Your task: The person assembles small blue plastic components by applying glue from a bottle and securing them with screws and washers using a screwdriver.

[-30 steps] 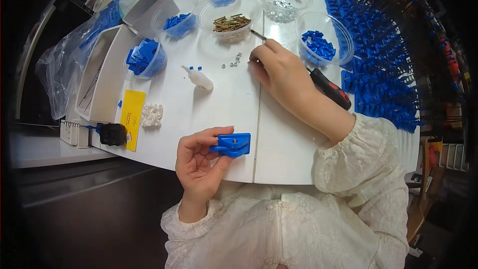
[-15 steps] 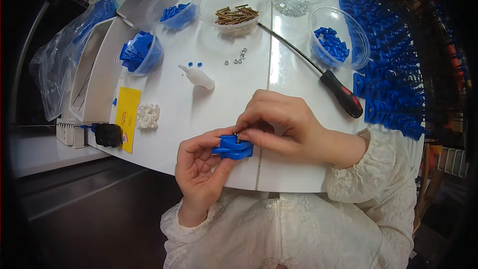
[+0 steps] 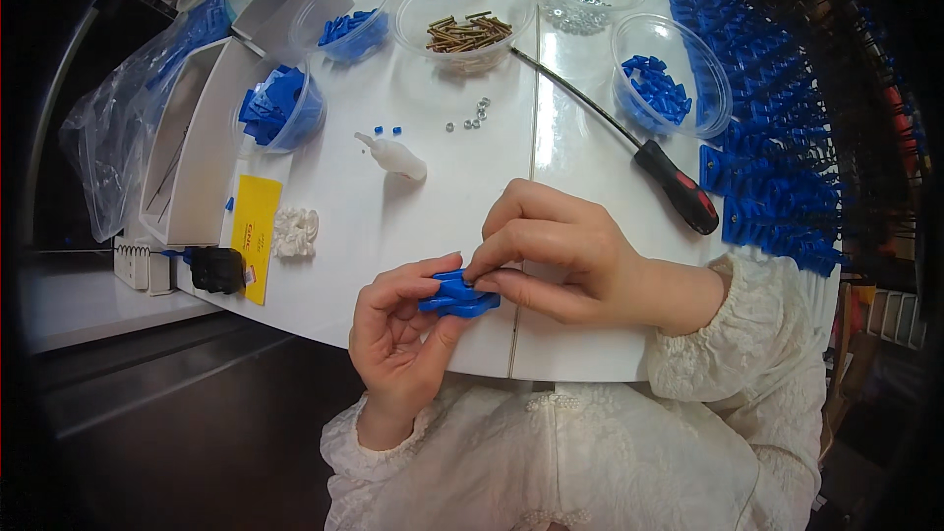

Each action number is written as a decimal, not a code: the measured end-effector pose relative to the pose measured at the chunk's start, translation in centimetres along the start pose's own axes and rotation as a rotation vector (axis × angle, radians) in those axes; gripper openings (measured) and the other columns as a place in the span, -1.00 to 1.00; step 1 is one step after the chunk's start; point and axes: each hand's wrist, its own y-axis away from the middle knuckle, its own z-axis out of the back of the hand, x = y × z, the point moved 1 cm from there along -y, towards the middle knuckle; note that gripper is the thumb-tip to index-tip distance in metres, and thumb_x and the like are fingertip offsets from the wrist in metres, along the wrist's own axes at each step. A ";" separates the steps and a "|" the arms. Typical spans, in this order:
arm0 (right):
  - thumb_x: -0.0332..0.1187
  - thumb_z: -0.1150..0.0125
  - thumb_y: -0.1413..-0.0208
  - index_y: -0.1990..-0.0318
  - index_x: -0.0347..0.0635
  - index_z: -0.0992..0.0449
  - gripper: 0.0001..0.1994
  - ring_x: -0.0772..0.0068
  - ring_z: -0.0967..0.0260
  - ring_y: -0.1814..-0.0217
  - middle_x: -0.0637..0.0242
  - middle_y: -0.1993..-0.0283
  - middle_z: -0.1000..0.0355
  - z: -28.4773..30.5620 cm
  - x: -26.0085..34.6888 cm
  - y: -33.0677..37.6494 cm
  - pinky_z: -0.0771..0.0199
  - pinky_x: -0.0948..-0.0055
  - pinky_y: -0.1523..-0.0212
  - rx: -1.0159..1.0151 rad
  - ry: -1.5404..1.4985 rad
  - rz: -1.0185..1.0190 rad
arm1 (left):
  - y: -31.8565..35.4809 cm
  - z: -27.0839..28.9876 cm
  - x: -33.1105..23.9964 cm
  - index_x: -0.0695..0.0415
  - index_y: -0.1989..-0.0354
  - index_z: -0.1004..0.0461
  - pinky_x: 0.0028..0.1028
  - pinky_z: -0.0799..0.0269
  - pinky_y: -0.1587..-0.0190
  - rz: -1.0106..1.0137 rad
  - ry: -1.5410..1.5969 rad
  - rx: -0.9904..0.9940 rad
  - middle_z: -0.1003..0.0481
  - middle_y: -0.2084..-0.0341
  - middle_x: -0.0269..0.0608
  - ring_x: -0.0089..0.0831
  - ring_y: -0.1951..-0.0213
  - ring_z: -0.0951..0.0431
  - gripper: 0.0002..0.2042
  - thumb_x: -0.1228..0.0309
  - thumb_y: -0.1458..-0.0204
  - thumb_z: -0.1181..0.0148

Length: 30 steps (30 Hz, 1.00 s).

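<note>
Near the front edge of the table, my left hand (image 3: pixel 401 320) grips a blue plastic part (image 3: pixel 458 300) made of stacked, lobed layers, with the thumb below and fingers along its far side. The thumb and index finger of my right hand (image 3: pixel 556 251) are pinched together at the part's upper right, touching it. Whatever lies between those two fingertips is hidden. Beyond my hands stands a small white squeeze bottle (image 3: pixel 395 157) with a thin nozzle. Several loose nuts (image 3: pixel 475 120) and two tiny blue pieces (image 3: pixel 387 130) lie farther back.
Clear tubs hold brass screws (image 3: pixel 470 32), metal nuts (image 3: pixel 576 10) and blue parts (image 3: pixel 654 90). A long screwdriver (image 3: pixel 678 187) lies at the right, beside rows of blue assemblies (image 3: pixel 767 118). At the left are a white box (image 3: pixel 202 177), a yellow packet (image 3: pixel 258 236) and crumpled white material (image 3: pixel 295 233).
A small brass-coloured bit seen at my right fingertips is now covered by them. My right fingers have shifted slightly on the blue part, which stays in my left hand.
</note>
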 end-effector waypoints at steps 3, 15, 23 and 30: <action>-0.58 -0.28 0.09 0.25 -0.25 -0.56 -0.81 0.36 -0.39 0.33 0.22 0.31 -0.37 0.0 0.0 0.0 -0.38 0.50 0.35 -0.014 0.030 0.049 | -0.1 0.0 -0.2 0.35 0.01 -0.28 -0.42 -0.52 -0.01 0.018 -0.017 0.012 -0.33 -0.01 0.11 -0.28 -0.01 -0.46 -0.66 0.75 -0.01 -0.11; -0.53 -0.27 0.13 0.27 -0.21 -0.51 -0.80 0.26 -0.38 0.34 0.25 0.33 -0.34 -0.4 0.4 0.2 -0.42 0.41 0.37 -0.025 0.182 0.150 | -0.2 0.2 -0.5 0.33 -0.02 -0.42 -0.50 -0.55 0.06 -0.068 -0.313 0.062 -0.34 0.04 -0.02 -0.33 0.05 -0.48 -0.62 0.74 0.03 -0.16; -0.54 -0.25 0.10 0.29 -0.22 -0.51 -0.83 0.23 -0.38 0.34 0.23 0.33 -0.34 -0.1 0.4 0.2 -0.42 0.40 0.37 -0.041 0.084 0.054 | -0.3 -0.2 -0.6 0.33 0.02 -0.43 -0.51 -0.56 0.07 -0.044 -0.276 0.037 -0.33 0.02 -0.01 -0.33 0.04 -0.47 -0.65 0.73 0.04 -0.18; -0.51 -0.34 0.14 0.29 -0.23 -0.54 -0.80 0.28 -0.40 0.35 0.19 0.32 -0.38 -0.2 0.2 0.1 -0.41 0.47 0.37 -0.031 0.083 0.087 | -0.3 0.0 -0.7 0.33 0.03 -0.40 -0.52 -0.56 0.06 0.027 -0.180 0.026 -0.30 0.01 -0.02 -0.36 0.03 -0.45 -0.65 0.67 0.05 -0.22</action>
